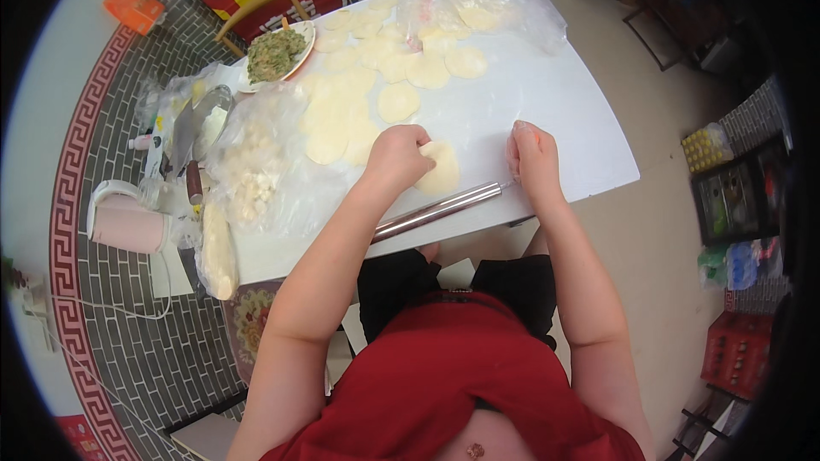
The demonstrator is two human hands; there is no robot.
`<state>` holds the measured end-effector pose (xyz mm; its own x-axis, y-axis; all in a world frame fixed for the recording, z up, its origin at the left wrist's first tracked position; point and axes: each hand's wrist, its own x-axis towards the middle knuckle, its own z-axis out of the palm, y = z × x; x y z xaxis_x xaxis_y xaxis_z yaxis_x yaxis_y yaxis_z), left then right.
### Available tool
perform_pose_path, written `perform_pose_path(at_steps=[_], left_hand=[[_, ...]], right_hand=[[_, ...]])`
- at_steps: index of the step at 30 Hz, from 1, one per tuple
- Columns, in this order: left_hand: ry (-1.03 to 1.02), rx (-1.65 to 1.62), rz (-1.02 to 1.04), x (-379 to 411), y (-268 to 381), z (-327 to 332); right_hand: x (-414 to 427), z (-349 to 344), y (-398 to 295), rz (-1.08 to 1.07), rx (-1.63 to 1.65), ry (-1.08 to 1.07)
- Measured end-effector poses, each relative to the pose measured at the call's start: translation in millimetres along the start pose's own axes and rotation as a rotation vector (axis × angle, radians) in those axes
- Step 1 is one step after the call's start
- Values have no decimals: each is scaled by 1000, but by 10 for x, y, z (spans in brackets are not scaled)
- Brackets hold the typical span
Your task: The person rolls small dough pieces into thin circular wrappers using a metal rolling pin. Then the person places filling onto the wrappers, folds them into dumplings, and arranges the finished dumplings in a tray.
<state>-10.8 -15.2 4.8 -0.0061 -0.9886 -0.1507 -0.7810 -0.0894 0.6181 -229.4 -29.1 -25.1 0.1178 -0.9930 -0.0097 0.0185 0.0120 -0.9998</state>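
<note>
Between the thumb and fingers of my left hand (402,157) is the edge of a round dough wrapper (444,169) at the table's near side. My right hand (535,157) is curled to the right of it, beside the end of a metal rolling pin (442,210); whether its fingers hold anything cannot be told. The pin lies near the front edge, partly behind my left forearm. Many flat dough rounds (398,102) spread over the white table (576,141), some overlapping. Small dough pieces (255,192) lie under clear plastic on the left.
A plate of green filling (277,56) stands at the back left. A cleaver with a wooden handle (195,183), a bowl of flour (213,123), a bagged dough roll (218,250) and a pink kettle (130,224) are at the left. Plastic sheeting (487,3) covers the far side.
</note>
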Motion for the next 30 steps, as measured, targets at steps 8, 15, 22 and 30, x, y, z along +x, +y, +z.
perform_pose_path(at_steps=[8,15,22,30], left_hand=[[39,-189,-69,30,78,78],[-37,-169,-167,17,100,-44],[-28,-358,-339,-33,45,-48],[-24,-820,-635,47,1,-196]], right_hand=[[340,159,-49,88,-24,-101],[748,441,-78,-15,-188,-208],[527,153,-60,-46,-209,-357],[114,-337,-284,177,-306,-545]])
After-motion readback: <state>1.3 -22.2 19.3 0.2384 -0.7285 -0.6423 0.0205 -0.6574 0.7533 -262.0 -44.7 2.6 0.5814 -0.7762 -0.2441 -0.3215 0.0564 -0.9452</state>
